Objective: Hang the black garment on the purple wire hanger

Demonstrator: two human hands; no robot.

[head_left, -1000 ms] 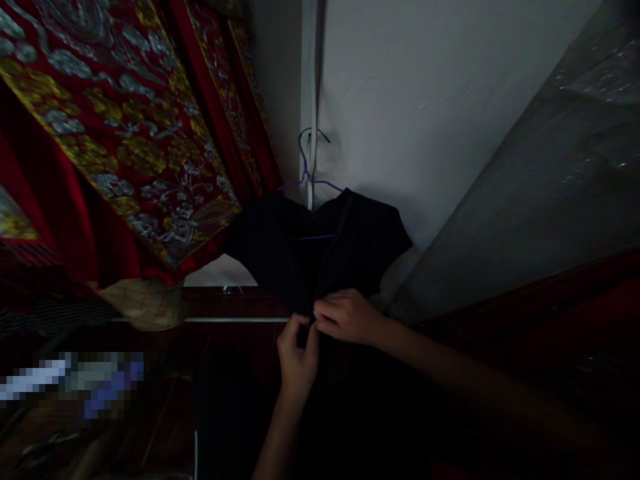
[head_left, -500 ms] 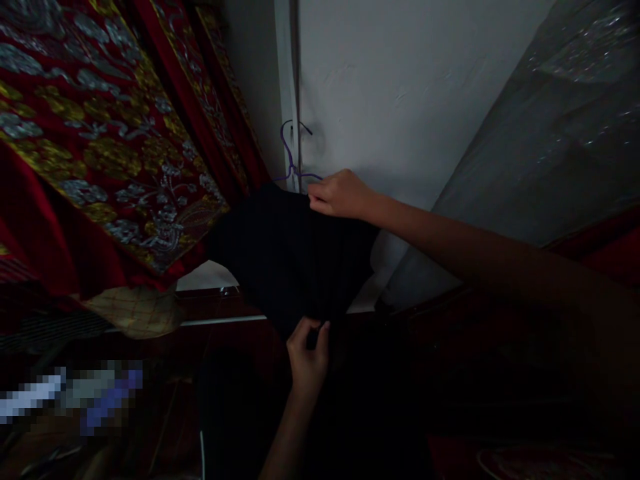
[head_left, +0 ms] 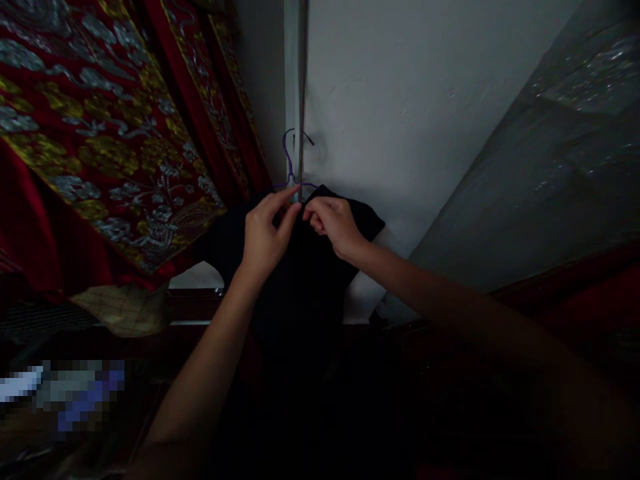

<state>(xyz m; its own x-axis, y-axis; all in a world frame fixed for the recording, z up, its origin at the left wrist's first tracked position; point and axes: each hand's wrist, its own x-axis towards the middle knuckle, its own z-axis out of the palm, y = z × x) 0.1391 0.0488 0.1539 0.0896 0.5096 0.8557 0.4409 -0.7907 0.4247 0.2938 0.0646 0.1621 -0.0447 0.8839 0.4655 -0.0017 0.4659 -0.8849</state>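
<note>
Head view: L hand, thumb & forefinger apart; R hand curled at dark garment's neckline, grip unclear.

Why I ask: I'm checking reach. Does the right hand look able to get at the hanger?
Probably yes: the right hand is at the dark garment, just below the hanger. The left hand is close by, yet leaves the hanger's neck uncovered.

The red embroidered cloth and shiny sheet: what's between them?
The head view shows a pale wall and a dark garment on a purple hanger, left hand and right hand at the garment's top.
</note>
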